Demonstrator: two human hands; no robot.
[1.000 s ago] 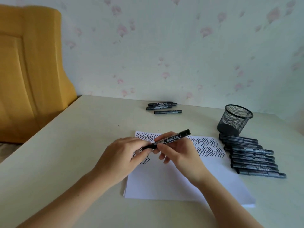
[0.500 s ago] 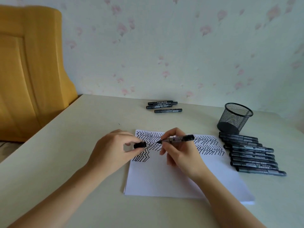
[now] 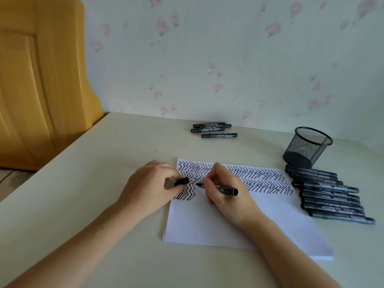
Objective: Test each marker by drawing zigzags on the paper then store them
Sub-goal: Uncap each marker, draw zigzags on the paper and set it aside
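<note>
Head view, desk from above, contents as follows.

Right hand (image 3: 225, 192) — fingers curled round an uncapped black marker (image 3: 220, 187), held in a writing grip. Its tip points left and sits at or just above the paper (image 3: 228, 223), among the zigzags (image 3: 264, 179); whether it touches cannot be told. The back end of the barrel points right.

Left hand (image 3: 151, 187) — rests at the left edge of the paper, thumb and fingers pinching the marker's black cap (image 3: 182, 181). Cap and marker tip are near each other but apart.

Paper: a thin white stack lying flat on the pale table (image 3: 83, 183). Two full rows of black zigzags cross its upper part; a short third row starts at the left, under the left hand. The lower half is blank.

Row of markers (image 3: 330, 196) — capped, black, lying side by side on the table just right of the paper, roughly parallel.

Mesh cup (image 3: 307, 147): black wire, upright, just behind that row; nothing shows above its rim.

Small group of markers (image 3: 211, 128) — four, capped, lying at the far side of the table near the wall (image 3: 228, 59), well apart from the rest.

Yellow wooden panel (image 3: 37, 80), at left beyond the table edge.
</note>
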